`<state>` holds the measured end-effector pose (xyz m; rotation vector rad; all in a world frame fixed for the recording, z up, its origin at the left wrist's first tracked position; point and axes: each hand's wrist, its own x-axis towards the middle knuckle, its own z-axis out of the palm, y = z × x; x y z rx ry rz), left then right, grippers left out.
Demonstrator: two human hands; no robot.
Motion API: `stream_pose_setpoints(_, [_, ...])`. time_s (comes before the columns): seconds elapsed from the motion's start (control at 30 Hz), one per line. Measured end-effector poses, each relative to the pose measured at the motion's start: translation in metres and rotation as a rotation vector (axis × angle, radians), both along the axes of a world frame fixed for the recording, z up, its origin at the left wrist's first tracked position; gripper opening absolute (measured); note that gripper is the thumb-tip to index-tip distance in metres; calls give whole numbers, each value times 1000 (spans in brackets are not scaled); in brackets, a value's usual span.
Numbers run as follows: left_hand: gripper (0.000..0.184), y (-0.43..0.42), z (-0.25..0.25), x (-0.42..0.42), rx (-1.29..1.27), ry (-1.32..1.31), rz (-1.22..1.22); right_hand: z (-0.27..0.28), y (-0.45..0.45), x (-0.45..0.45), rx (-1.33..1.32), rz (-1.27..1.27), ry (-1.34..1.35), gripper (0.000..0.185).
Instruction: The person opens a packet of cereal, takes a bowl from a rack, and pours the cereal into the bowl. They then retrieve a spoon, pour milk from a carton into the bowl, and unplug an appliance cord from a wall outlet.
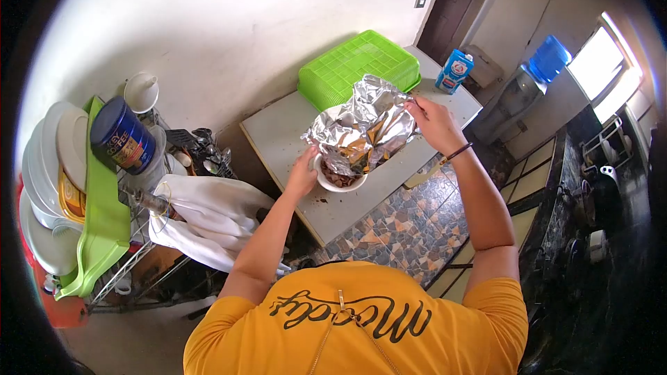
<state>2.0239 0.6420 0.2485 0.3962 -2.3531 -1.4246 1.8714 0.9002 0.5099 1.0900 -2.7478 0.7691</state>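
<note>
A crumpled sheet of aluminum foil (368, 121) is held up over a white cup (342, 186) that has brown pieces in it. My right hand (432, 123) pinches the foil's right edge between thumb and fingers. At the lower left of the foil, my left hand (303, 173) is closed around the cup's left side, close to the foil's edge. The foil's lower part dips to the cup's rim and hides part of the opening. Small dark crumbs lie on the table (278, 140) near the cup.
Behind the foil stands a green plastic basket (358, 62), with a blue carton (455, 71) to its right. On the left are a dish rack (104, 236) with plates, a blue can (124, 135) and a white cloth (208, 219). A water dispenser (511, 101) is farther right.
</note>
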Motion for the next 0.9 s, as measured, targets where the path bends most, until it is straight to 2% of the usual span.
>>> stream_pose_setpoints(0.07, [72, 0, -7, -1, 95, -34, -22, -2, 1, 1, -112, 50, -61, 32])
stream_pose_setpoints(0.1, [72, 0, -16, -3, 95, -35, -22, -6, 1, 0, -112, 49, -61, 32])
stream_pose_setpoints(0.17, [67, 1, -31, -8, 305, 111, -17, -12, 1, -3, -24, 15, -40, 32])
stream_pose_setpoints(0.27, [67, 7, -13, 3, 397, 123, -68, -10, 6, -6, -155, 22, -123, 33])
stream_pose_setpoints(0.4, [66, 14, -15, 8, 481, 72, -8, -13, 10, -12, -84, -38, -222, 35])
stream_pose_setpoints(0.47, [66, 14, -11, 12, 213, -4, -44, -25, 13, -18, -117, 11, -118, 35])
stream_pose_setpoints(0.5, [66, 17, -5, 14, 214, -2, -42, -28, 14, -22, -116, 13, -116, 35])
stream_pose_setpoints(0.57, [66, 26, 6, 17, 4, 0, -28, -32, 21, -30, -163, -49, -259, 35])
stream_pose_setpoints(0.63, [67, 31, 5, 15, -58, 4, -30, -32, 29, -35, -180, -28, -251, 35])
stream_pose_setpoints(0.7, [68, 36, 7, 15, -120, 8, -34, -31, 37, -39, -212, -91, -408, 34])
stream_pose_setpoints(0.9, [70, 40, 2, 14, -289, -1, -25, -50, 59, -56, -301, -141, -473, 35])
